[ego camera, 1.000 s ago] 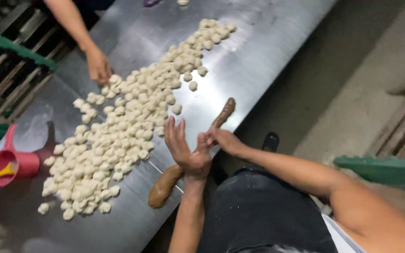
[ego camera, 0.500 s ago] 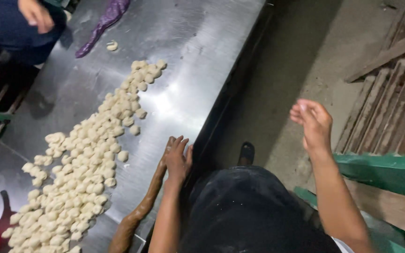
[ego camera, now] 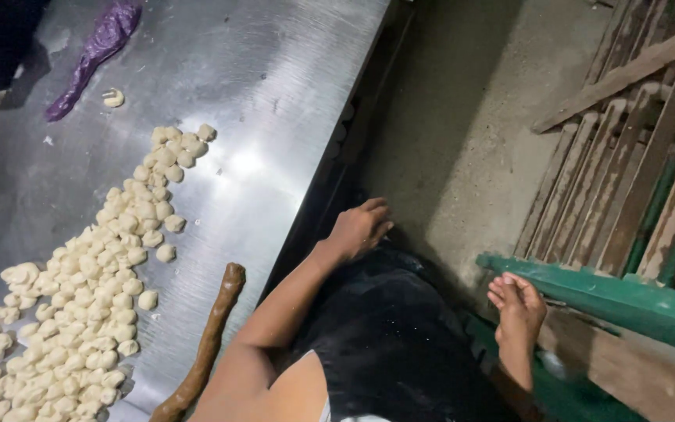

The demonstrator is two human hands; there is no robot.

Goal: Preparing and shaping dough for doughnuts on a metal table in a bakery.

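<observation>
My brown dough roll (ego camera: 206, 348) runs off the bottom edge, its lower end cut from view, and the pale dough pieces (ego camera: 87, 273) spill past the left edge. My left hand (ego camera: 359, 228) rests off the tabletop (ego camera: 275, 101) edge, fingers loosely curled, empty. My right hand (ego camera: 519, 309) hangs by the green wooden frame (ego camera: 611, 293), fingers together, holding nothing. The roll lies well apart from both.

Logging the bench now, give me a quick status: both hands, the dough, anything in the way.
Left hand empty, off the table edge. Right hand empty, by green rail. Brown dough roll untouched on steel table. Nothing in the way.
</observation>
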